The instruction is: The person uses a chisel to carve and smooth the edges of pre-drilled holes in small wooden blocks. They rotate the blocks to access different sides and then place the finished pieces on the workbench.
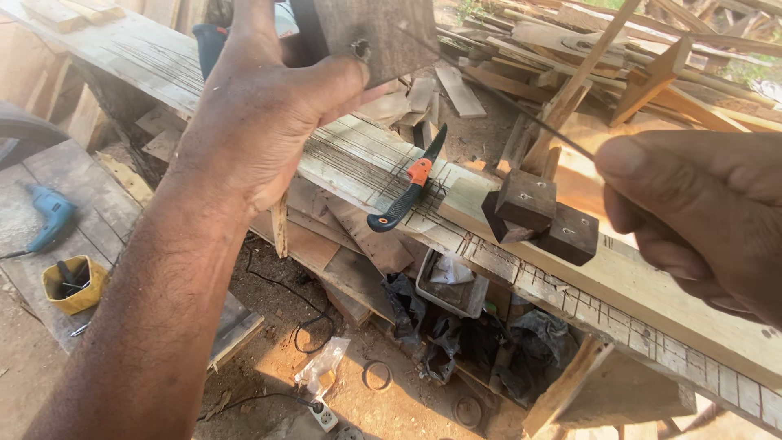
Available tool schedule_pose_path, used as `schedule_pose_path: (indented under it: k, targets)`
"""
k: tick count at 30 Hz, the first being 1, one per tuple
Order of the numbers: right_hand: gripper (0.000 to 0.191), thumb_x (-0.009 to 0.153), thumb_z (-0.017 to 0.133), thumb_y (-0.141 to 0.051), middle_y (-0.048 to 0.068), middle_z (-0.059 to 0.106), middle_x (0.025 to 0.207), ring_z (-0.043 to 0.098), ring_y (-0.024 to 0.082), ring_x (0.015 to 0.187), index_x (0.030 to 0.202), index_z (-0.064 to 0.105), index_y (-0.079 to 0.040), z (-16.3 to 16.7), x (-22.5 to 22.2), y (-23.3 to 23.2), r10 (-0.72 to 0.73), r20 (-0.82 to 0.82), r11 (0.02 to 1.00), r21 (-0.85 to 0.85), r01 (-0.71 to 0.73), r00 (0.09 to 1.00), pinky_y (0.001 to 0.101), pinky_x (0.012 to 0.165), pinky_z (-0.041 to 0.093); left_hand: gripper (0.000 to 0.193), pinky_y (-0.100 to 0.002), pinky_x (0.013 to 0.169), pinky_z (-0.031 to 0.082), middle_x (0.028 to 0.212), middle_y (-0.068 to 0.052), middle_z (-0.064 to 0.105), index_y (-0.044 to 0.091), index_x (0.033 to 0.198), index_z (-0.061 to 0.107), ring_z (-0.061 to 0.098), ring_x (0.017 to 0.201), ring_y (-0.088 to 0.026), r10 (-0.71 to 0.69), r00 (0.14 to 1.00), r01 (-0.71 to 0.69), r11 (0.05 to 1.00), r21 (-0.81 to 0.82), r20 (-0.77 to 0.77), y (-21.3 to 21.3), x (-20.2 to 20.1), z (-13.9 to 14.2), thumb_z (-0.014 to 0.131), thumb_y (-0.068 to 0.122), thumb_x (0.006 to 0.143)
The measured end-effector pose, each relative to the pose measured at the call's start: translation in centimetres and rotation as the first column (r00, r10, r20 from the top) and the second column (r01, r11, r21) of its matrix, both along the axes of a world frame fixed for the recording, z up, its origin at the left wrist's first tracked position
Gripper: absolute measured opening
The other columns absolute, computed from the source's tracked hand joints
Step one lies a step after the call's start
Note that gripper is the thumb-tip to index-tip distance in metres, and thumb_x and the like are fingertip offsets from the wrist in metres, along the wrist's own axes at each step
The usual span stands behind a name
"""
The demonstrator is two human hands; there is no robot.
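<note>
Outdoor wood shop, sunlit. Long pale plank bench ran diagonally thru frame, its top scored w/ many parallel saw cuts and its near edge notched at intervals. L hand was raised above the bench, thumb and fingers clamped on a dark square wood block w/ a small hole in its face. R hand was closed in a pinch round the near end of a thin metal rod, which ran up-left to the block's lower edge; whether it entered the hole can't tell. On the bench lay a small saw w/ orange and dark handle, and just right of it three more dark blocks bunched together, touching. Behind: big heap of scrap timber. Below the bench: dirt floor, dark rags, a white tub, a cable, a power strip. Far left, on a low board platform, a blue drill and a yellow container.
</note>
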State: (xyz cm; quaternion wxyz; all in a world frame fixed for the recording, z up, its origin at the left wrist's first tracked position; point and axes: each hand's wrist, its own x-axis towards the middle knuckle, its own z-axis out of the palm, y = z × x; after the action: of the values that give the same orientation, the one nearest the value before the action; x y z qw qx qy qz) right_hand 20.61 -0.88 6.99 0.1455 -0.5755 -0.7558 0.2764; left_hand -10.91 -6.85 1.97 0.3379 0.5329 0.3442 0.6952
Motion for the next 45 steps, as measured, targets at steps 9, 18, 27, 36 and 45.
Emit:
schedule_pose_path:
  k: [9,18,27,36,45]
  targets:
    - [0.062,0.104,0.043,-0.061,0.01,0.037,0.048,0.03,0.019,0.033,0.089,0.057,-0.002,1.1,-0.8,-0.5,-0.023,0.139,0.986,-0.162,0.046,0.99,0.0363,0.028,0.026,0.076,-0.034,0.089,0.066,0.13,-0.03,0.058,-0.003,0.149,0.022,0.071,0.113,-0.029,0.123,0.973,-0.115,0.992,0.051,-0.194,0.2,0.7,0.1,0.064,-0.002,0.086]
    - [0.064,0.104,0.04,-0.063,0.009,0.036,0.048,0.03,0.019,0.035,0.089,0.056,-0.003,2.0,-2.0,0.2,-0.018,0.303,0.982,-0.176,0.075,0.953,0.0356,0.032,0.028,0.075,-0.033,0.103,0.062,0.135,-0.03,0.057,-0.005,0.149,0.018,0.068,0.129,-0.03,0.115,0.97,-0.089,0.988,0.13,-0.212,0.7,1.1,-0.8,0.065,-0.003,0.091]
    - [0.05,0.103,0.039,-0.055,0.0,0.049,0.052,0.046,0.01,0.036,0.098,0.068,-0.014,-0.1,-0.8,0.0,0.145,0.343,0.895,0.354,-0.271,0.928,0.0302,0.029,0.038,0.095,-0.042,0.1,0.065,0.127,-0.027,0.059,0.004,0.155,0.008,0.07,0.115,-0.031,0.04,0.995,-0.038,0.999,-0.017,0.088,1.8,0.6,-0.7,0.07,-0.006,0.085]
    - [0.045,0.108,0.043,-0.044,0.009,0.05,0.067,0.048,0.019,0.044,0.104,0.056,-0.001,-1.2,0.7,-0.2,0.166,-0.097,0.976,0.158,-0.15,0.981,0.0361,0.029,0.041,0.068,-0.048,0.106,0.063,0.139,-0.024,0.051,0.002,0.146,0.032,0.064,0.129,-0.035,-0.08,0.944,0.027,0.985,0.168,0.32,3.3,0.9,-2.0,0.073,0.014,0.093]
    - [0.034,0.109,0.042,-0.019,0.008,0.062,0.085,0.065,0.013,0.057,0.135,0.046,0.001,-1.2,-1.9,-2.5,0.347,-0.314,0.928,0.25,-0.275,0.884,0.0276,0.042,0.057,0.055,-0.047,0.114,0.062,0.137,-0.024,0.054,-0.002,0.143,0.037,0.063,0.13,-0.028,-0.212,0.913,0.128,0.96,0.248,0.348,2.8,2.2,-1.2,0.059,0.034,0.107]
